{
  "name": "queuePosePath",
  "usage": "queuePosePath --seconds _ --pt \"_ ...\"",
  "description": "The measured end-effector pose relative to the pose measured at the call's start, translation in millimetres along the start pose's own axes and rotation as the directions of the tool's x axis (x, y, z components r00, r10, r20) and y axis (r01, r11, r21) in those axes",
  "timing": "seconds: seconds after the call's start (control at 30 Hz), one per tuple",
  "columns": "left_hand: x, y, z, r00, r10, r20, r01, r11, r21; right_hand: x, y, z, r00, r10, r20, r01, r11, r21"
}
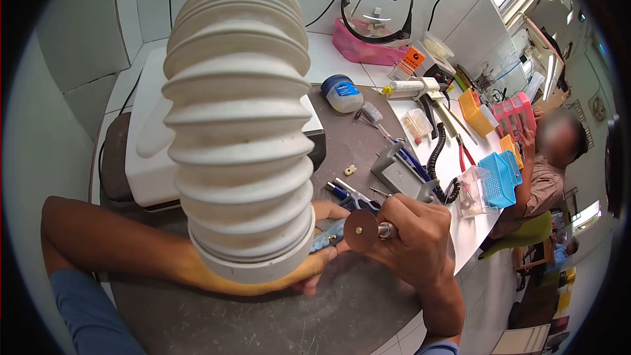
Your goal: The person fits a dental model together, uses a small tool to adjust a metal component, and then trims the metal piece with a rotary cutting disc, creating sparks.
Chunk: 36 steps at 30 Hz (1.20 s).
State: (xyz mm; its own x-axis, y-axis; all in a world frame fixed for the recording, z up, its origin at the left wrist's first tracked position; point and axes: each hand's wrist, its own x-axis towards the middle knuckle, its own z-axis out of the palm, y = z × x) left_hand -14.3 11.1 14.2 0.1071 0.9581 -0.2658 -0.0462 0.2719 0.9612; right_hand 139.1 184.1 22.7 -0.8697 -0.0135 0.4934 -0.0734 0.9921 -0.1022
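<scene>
My right hand (415,236) is closed around a rotary handpiece (388,230) whose metal nose carries a flat brown cutting disc (358,240). Just left of the disc, my left hand (317,266) grips a small light-blue moulded piece (327,237) with bits of gold colour on it. In this view the disc's edge overlaps the end of that piece. A large white corrugated hose (240,138) hangs in front and hides part of my left hand and forearm. Behind my hands, blue-handled tools (345,190) and a small cream tooth-like piece (350,169) lie on the grey mat (263,325).
A white machine (151,138) stands behind the hose. To the right are a grey handpiece stand (399,167), coiled cord (437,151), blue-lidded jar (342,94), red pliers (465,151) and blue basket (497,179). Safety glasses (411,23) rest on a pink box (355,46). Another person (545,184) sits at right.
</scene>
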Motion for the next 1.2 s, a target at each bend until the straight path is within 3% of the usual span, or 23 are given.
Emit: queuePosePath --seconds 0.13,0.2,0.43,0.5,0.93,1.2 --pt "3.2 -6.1 2.2 0.998 0.057 -0.029 -0.058 0.997 -0.053 -1.5 0.3 -0.3 1.0 0.01 0.018 -0.009 0.999 -0.031" --pt "8.8 -24.8 1.6 0.976 0.216 0.016 -0.205 0.946 -0.25 -1.8 0.6 0.4 0.998 0.041 0.043 -0.04 0.999 -0.032" --pt "2.9 -6.5 3.3 0.996 0.085 0.031 -0.078 0.981 -0.176 -1.7 0.3 -2.7 0.999 0.031 0.04 -0.03 0.999 -0.033" --pt "2.0 -4.9 4.6 0.998 0.017 0.055 -0.003 0.969 -0.248 -2.0 0.5 -2.9 0.998 0.03 0.046 -0.028 0.999 -0.033" --pt "2.8 -17.6 7.3 0.997 0.058 0.057 -0.037 0.949 -0.313 -1.3 -0.1 -1.4 0.998 -0.002 0.056 0.005 0.999 -0.053" --pt "3.6 -13.0 7.3 0.999 0.042 0.035 -0.033 0.971 -0.235 -0.4 -1.4 -2.5 0.997 0.014 0.081 -0.009 0.998 -0.064"
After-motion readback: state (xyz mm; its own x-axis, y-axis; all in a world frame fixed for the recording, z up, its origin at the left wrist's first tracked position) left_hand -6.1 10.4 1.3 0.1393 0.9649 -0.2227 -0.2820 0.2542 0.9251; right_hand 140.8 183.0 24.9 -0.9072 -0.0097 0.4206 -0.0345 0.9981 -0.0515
